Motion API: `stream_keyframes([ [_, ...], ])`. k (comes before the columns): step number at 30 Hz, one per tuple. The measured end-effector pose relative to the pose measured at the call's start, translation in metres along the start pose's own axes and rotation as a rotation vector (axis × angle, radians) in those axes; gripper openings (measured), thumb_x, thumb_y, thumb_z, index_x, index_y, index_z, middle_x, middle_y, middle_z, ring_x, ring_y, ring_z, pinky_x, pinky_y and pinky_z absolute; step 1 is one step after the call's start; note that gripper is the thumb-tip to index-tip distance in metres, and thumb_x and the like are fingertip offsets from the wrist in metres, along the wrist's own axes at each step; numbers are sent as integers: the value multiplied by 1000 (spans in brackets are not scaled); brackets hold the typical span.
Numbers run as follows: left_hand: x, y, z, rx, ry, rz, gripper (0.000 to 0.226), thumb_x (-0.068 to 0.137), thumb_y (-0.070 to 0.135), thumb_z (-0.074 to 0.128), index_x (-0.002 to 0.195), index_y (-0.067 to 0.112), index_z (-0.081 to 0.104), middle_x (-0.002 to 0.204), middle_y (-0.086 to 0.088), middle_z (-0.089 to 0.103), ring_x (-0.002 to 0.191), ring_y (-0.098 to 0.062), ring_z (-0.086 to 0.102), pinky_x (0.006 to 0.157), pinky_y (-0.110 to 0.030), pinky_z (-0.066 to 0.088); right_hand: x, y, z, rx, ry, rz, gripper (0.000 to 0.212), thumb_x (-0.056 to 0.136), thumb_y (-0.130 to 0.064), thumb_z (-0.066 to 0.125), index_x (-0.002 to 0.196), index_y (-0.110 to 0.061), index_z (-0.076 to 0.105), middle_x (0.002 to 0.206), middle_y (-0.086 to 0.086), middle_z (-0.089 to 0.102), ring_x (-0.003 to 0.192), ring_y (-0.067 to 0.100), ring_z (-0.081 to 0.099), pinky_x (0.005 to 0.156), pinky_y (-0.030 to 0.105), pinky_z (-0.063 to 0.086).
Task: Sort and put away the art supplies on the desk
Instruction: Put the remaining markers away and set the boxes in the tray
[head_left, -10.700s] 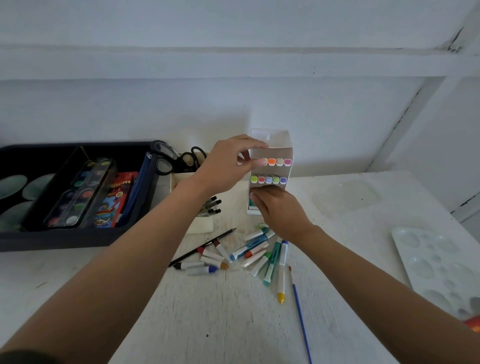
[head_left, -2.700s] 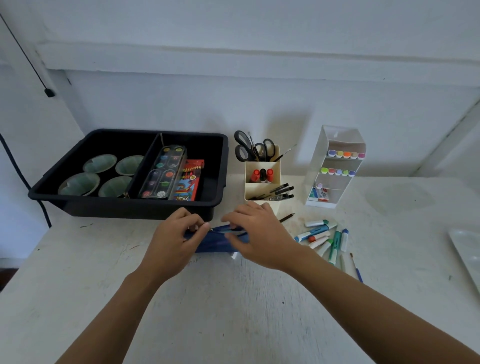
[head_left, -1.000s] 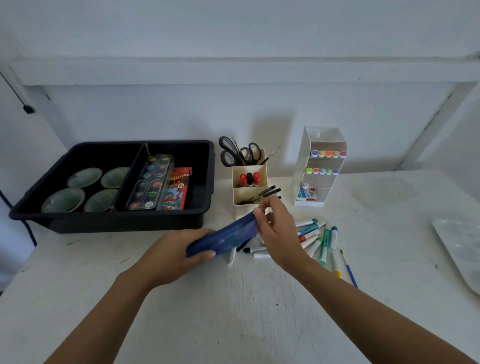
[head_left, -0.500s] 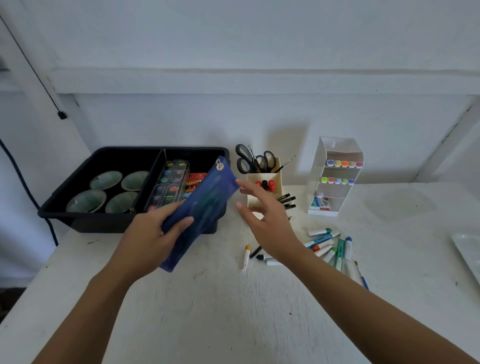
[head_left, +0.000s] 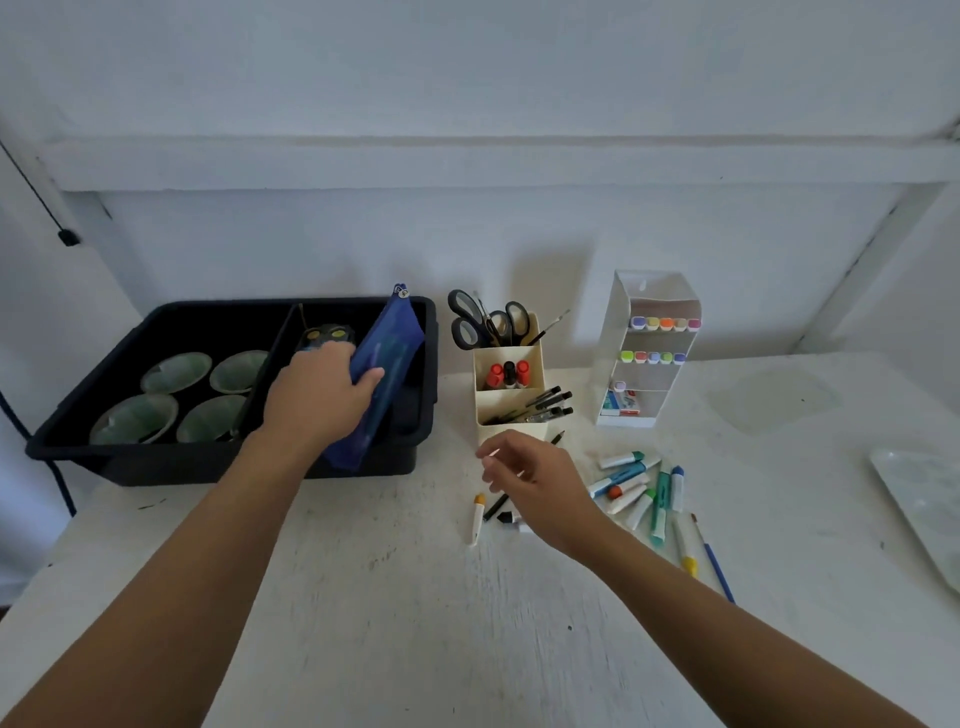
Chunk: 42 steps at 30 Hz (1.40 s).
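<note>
My left hand (head_left: 319, 395) grips a blue zip pouch (head_left: 387, 364) and holds it tilted over the right compartment of the black tray (head_left: 156, 470), its lower end across the tray's front wall. A watercolour set (head_left: 327, 335) shows behind my hand. My right hand (head_left: 535, 478) hovers with loosely curled fingers, holding nothing, above a black pencil (head_left: 496, 506) and a white marker (head_left: 477, 519). Several loose markers (head_left: 639, 491) lie to its right on the white desk (head_left: 415, 623).
Several green bowls (head_left: 176, 371) fill the tray's left compartment. A cream organiser (head_left: 511, 387) holds scissors (head_left: 475, 325) and pens. A clear marker rack (head_left: 649, 353) stands at the back right, a white palette (head_left: 924, 499) at the right edge. A blue brush (head_left: 717, 564) lies near the markers.
My left hand has carried the blue pouch away from me into the tray's right compartment. My right hand has dropped toward the loose pens on the desk.
</note>
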<state>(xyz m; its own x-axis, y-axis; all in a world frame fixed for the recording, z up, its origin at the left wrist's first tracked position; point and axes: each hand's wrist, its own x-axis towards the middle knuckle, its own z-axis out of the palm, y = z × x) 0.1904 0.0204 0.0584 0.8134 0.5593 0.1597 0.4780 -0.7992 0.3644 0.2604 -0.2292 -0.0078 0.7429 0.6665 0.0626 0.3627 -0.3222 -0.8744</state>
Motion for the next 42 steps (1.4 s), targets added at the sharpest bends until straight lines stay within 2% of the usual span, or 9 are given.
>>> stream_keyframes([
  [5, 34, 16, 13, 97, 8, -5, 34, 99, 41, 61, 90, 10, 51, 76, -7, 53, 73, -29, 53, 66, -38, 41, -10, 18, -15, -59, -5, 31, 10, 100, -23, 58, 106, -27, 64, 90, -11, 69, 81, 3, 66, 75, 15, 54],
  [9, 55, 13, 20, 180, -96, -23, 35, 93, 40, 70, 90, 9, 53, 99, -21, 66, 93, -41, 63, 72, -39, 46, -14, 31, -28, -50, 22, 32, 12, 99, -22, 59, 103, -33, 63, 89, -8, 69, 80, 6, 66, 77, 23, 58],
  [12, 56, 15, 37, 215, -113, 34, 31, 93, 40, 69, 90, 12, 56, 102, -17, 68, 96, -38, 64, 74, -39, 46, -14, 40, -34, -41, 50, 22, 13, 99, -20, 60, 102, -32, 65, 88, -7, 70, 80, 8, 66, 75, 22, 57],
  [20, 47, 20, 64, 143, 51, 65, 29, 94, 28, 68, 122, 21, 66, 105, -12, 73, 95, -38, 67, 70, -39, 46, -10, 55, -32, -251, 78, -81, 13, 97, -19, 60, 104, -27, 68, 87, -17, 66, 88, 3, 61, 75, 12, 48],
  [26, 46, 16, 77, -17, -149, 14, 37, 107, 35, 44, 128, 14, 65, 116, -20, 69, 104, -40, 62, 78, -36, 41, -7, 61, -40, -295, 115, -99, 12, 97, -25, 59, 103, -25, 69, 87, -15, 67, 83, 4, 61, 72, 13, 48],
  [29, 31, 21, 68, -68, -84, 31, 34, 106, 34, 49, 131, 17, 65, 121, -12, 70, 107, -32, 62, 80, -33, 39, -11, 60, -45, -291, 142, -77, 10, 97, -27, 60, 102, -28, 68, 86, -18, 65, 83, 2, 61, 72, 13, 50],
  [33, -12, 38, 61, -220, 112, 190, 16, 97, 20, 63, 110, 20, 71, 102, -1, 67, 87, -15, 59, 76, -30, 47, -20, 62, -62, -305, 245, -28, 8, 96, -24, 63, 99, -31, 65, 82, -20, 62, 79, 1, 62, 68, 8, 48],
  [37, -52, 73, 77, -357, -9, 276, 11, 97, 24, 61, 103, 29, 69, 89, 18, 60, 81, -1, 58, 71, -23, 51, -40, 73, -81, -390, 367, 32, 4, 95, -19, 66, 97, -22, 67, 85, -10, 65, 72, 3, 59, 66, 9, 43],
  [42, -80, 105, 112, -347, -156, 333, 13, 99, 30, 62, 107, 31, 71, 91, 18, 65, 82, 0, 59, 69, -17, 48, -76, 90, -108, -643, 408, 182, 18, 93, -20, 66, 111, -17, 65, 98, 1, 65, 72, 11, 54, 61, 17, 42],
])
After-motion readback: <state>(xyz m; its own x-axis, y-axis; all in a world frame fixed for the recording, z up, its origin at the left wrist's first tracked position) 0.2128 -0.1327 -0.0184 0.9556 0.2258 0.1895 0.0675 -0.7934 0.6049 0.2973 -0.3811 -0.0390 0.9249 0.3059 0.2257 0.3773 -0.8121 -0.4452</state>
